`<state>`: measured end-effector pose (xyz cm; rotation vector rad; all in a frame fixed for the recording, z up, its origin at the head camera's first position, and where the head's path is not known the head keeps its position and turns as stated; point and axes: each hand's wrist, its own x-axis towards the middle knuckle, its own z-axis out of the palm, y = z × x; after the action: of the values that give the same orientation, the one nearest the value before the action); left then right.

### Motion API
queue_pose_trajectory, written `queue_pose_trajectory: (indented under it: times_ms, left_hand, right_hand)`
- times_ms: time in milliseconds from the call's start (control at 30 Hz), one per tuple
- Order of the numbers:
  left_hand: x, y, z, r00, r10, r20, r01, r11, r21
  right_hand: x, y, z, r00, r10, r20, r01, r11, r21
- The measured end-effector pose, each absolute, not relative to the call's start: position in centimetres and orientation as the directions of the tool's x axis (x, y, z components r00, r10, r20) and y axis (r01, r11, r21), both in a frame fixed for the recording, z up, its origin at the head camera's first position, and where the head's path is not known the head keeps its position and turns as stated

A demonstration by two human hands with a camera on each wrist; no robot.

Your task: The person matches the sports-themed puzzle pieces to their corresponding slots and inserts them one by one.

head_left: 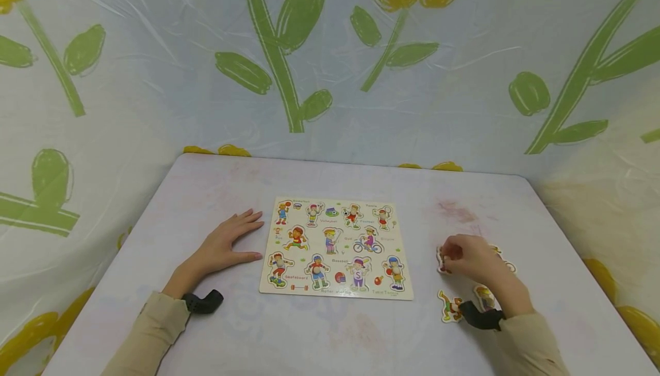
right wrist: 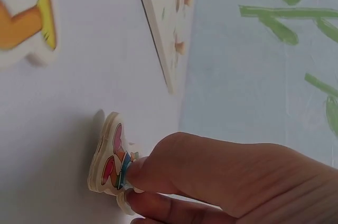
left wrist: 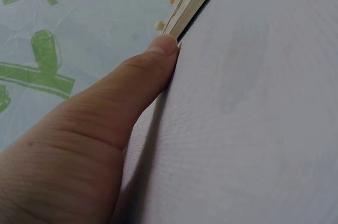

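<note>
A wooden knob puzzle board (head_left: 265, 284) with sports figures lies flat mid-table. My left hand (head_left: 227, 244) rests on the table at its left side, fingers spread. In the left wrist view the left thumb (left wrist: 142, 68) reaches the board's edge (left wrist: 198, 2). Right of the board, my right hand (head_left: 471, 258) pinches a small wooden puzzle piece (right wrist: 108, 160) between thumb and forefinger. The piece is tilted in the right wrist view, its printed face partly hidden by the fingers.
More loose puzzle pieces lie around the right hand: a high-kicking figure (head_left: 450, 307), one beside the wrist (head_left: 484, 297) and one partly behind the hand (head_left: 507, 264). Black wrist cameras (head_left: 203, 301) sit on both wrists. A flowered cloth (head_left: 361, 118) hangs beyond the table.
</note>
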<state>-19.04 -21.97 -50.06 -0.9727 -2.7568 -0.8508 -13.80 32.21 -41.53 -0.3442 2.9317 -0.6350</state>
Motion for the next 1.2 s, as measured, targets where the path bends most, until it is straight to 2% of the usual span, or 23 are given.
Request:
queue_pose_trajectory:
  times_ms: [1200]
  left_hand:
    - [-18.9, -21.9, -49.8, -0.79, 0.554, 0.263, 0.605, 0.632, 0.484]
  right_hand:
    - [-16.4, 23.1, -40.6, -0.906, -0.421, -0.038, -0.352, 0.801, -0.484]
